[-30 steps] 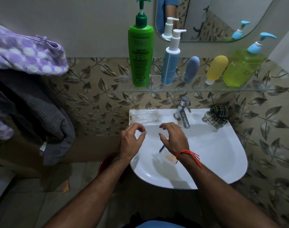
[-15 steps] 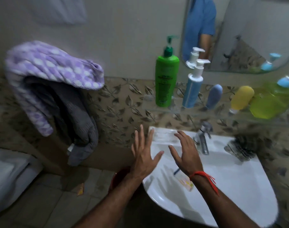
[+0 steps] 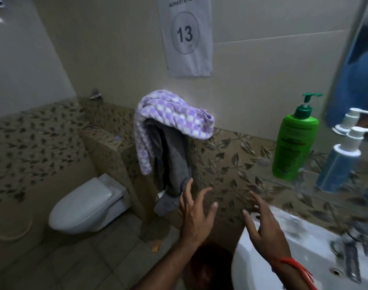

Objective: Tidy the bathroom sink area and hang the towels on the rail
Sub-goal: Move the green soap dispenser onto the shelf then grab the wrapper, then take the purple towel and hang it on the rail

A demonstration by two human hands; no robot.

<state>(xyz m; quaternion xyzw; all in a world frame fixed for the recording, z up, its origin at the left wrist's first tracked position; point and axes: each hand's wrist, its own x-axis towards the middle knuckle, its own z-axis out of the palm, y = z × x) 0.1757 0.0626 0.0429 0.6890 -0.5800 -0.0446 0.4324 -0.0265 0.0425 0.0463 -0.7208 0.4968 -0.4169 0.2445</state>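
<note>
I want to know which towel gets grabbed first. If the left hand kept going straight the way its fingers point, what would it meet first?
Most likely the grey towel: the open left hand points up at its hanging lower end, fingertips close to it. The purple dotted towel lies higher, over it. Depth is uncertain.

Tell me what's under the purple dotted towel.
A grey towel hangs beneath the purple dotted towel, drooping below it. Whatever rail or hook holds them is covered.

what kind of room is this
A bathroom, apparently set up as a numbered workstation: a white wall-hung toilet, a white ceramic sink, and a paper sign marked 13 on the wall.
</note>
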